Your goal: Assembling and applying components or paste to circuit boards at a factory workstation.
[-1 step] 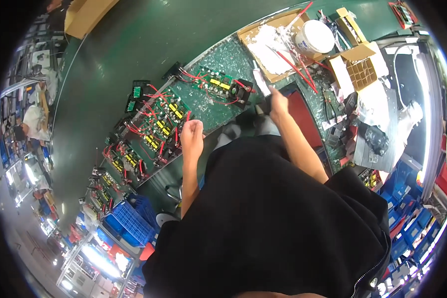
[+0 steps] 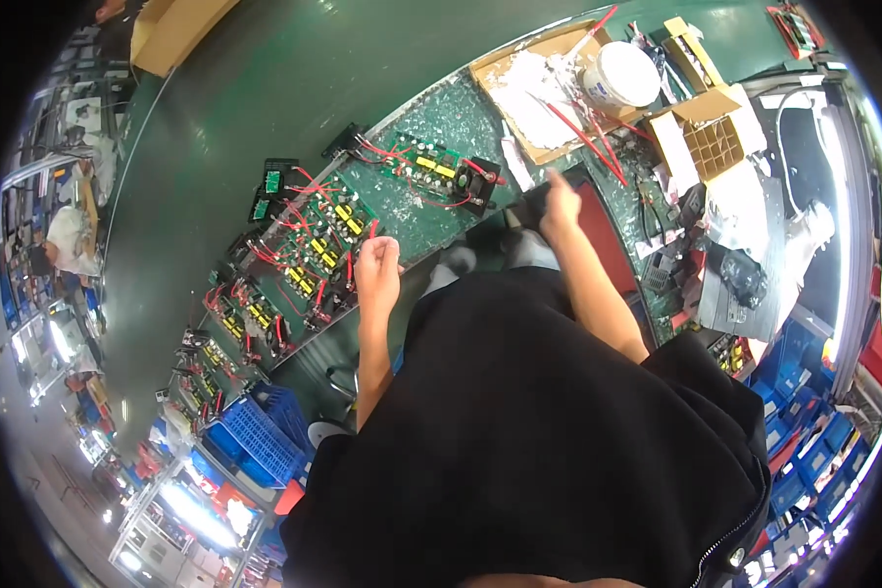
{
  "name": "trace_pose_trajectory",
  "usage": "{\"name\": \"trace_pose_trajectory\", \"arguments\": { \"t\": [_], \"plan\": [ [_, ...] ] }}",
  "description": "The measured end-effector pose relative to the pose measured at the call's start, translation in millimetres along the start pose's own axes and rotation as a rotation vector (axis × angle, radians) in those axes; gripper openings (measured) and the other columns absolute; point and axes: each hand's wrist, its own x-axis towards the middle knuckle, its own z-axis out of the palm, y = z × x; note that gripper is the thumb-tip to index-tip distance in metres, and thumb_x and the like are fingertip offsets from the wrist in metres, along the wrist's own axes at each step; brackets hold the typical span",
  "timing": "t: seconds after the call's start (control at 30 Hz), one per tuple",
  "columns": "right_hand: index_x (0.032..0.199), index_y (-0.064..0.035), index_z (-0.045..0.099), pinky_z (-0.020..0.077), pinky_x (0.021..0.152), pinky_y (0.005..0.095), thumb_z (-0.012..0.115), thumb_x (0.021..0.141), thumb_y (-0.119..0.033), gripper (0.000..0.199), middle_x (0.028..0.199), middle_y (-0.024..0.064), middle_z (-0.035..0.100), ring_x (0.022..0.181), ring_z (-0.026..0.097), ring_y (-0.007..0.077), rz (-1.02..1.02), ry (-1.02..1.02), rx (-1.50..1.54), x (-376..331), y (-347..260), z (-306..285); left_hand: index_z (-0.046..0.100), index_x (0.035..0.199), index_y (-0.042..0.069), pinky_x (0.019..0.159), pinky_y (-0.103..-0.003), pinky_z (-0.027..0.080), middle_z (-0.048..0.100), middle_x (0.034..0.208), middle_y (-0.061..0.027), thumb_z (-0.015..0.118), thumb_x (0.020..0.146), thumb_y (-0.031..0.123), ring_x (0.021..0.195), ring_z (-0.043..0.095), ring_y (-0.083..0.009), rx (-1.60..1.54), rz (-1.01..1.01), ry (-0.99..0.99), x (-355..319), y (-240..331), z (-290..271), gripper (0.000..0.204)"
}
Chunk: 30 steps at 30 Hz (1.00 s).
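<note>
My left hand (image 2: 377, 267) is closed in a pinch at the table's near edge, beside circuit boards (image 2: 323, 253) with yellow parts and red wires. What its fingers hold, if anything, is too small to make out. My right hand (image 2: 562, 208) is over the near edge, empty, with a finger stretched out. Just left of it a white tube with a narrow nozzle (image 2: 515, 165) lies on the green table (image 2: 402, 211), apart from the fingers. Between the hands, a single circuit board (image 2: 431, 167) lies wired to a black fan-like part (image 2: 478, 183).
A shallow cardboard tray (image 2: 549, 154) smeared with white paste holds a white bucket (image 2: 625, 74) and red rods. To its right is a divided carton (image 2: 710, 142). More boards (image 2: 255, 312) line the table's left part. Blue crates (image 2: 265, 436) stand lower left.
My right hand has moved slightly right, away from the white tube, which stays on the table. My left hand has barely moved.
</note>
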Motion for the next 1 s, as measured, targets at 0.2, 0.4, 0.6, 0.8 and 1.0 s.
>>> {"name": "trace_pose_trajectory", "arguments": {
  "t": [0.2,0.4,0.6,0.8,1.0],
  "plan": [
    [0.077,-0.0155,0.051,0.0321,0.048,0.0244,0.059,0.093,-0.025,0.021,0.058,-0.0063,0.038,0.048,0.036,0.0072,0.053,-0.099,0.69,46.4,-64.4,-2.7,0.056,0.106,0.002,0.049,-0.02,0.042,0.062,0.08,-0.0031,0.057,0.094,0.024,0.061,0.054,-0.0067,-0.03,0.035,0.061,7.7,-12.2,-12.6,0.025],
    [0.08,-0.0054,0.054,0.0419,0.046,0.0249,0.061,0.083,-0.013,0.01,0.065,0.0034,0.054,0.056,0.054,0.012,-0.375,0.062,0.395,31.1,-78.7,-8.0,0.059,0.103,0.002,0.048,-0.019,0.042,0.064,0.086,-0.005,0.057,0.094,0.023,0.061,0.055,-0.0072,-0.027,0.007,0.157,-7.7,-18.0,-13.7,0.023],
    [0.1,0.0041,0.067,0.0499,0.07,0.028,0.065,0.086,-0.013,0.023,0.083,0.0084,0.068,0.077,0.063,0.0159,-1.192,-0.25,-0.095,38.8,-98.2,-15.3,0.06,0.1,0.0,0.06,-0.028,0.048,0.064,0.083,-0.0066,0.059,0.093,0.024,0.066,0.06,-0.0125,0.239,0.134,0.154,-8.3,-27.9,11.7,0.026],
    [0.098,0.003,0.068,0.0508,0.065,0.0264,0.062,0.092,-0.017,0.021,0.083,0.0084,0.07,0.072,0.064,0.012,-1.29,-0.416,-0.511,29.1,-136.1,-1.2,0.059,0.094,0.006,0.069,-0.041,0.05,0.063,0.086,-0.012,0.068,0.081,0.016,0.077,0.062,-0.0317,0.655,0.464,0.003,16.2,18.8,69.3,0.019],
    [0.103,-0.0019,0.067,0.0507,0.073,0.0311,0.064,0.089,-0.012,0.018,0.093,0.0163,0.066,0.083,0.066,0.0257,-1.496,-0.501,-0.778,30.2,-135.8,-5.8,0.057,0.094,0.006,0.078,-0.043,0.047,0.058,0.093,-0.0142,0.067,0.077,0.012,0.089,0.056,-0.0333,0.916,0.62,0.155,65.6,6.6,47.7,0.021]
  ]
}}
